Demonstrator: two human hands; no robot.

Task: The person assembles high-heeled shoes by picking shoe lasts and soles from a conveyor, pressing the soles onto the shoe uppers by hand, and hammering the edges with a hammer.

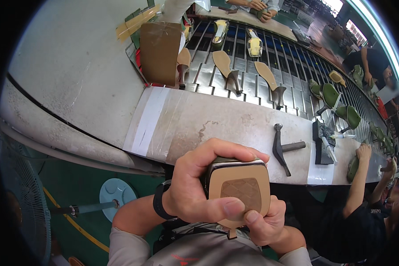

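A square-toed shoe [215,188] is held close in front of my chest, its tan sole [262,186] facing up and its dark glossy upper showing along the edge. My left hand [193,184] wraps round the shoe's left side and far edge, with the thumb pressed across the sole. At the lower right, my right hand [268,224] grips the shoe, its thumb tip on the sole close to the left thumb. A textured darker patch marks the middle of the sole. Most of the upper is hidden beneath. Beyond the shoe, on the bench, lies a hammer [279,148].
Past the pale bench [235,117] runs a slatted metal conveyor [248,66] with heeled tan soles [266,75] and green shoes [330,95]. A dark block with brushes [324,144] stands on the right. Co-workers sit across and to the right. A fan [24,213] is at left.
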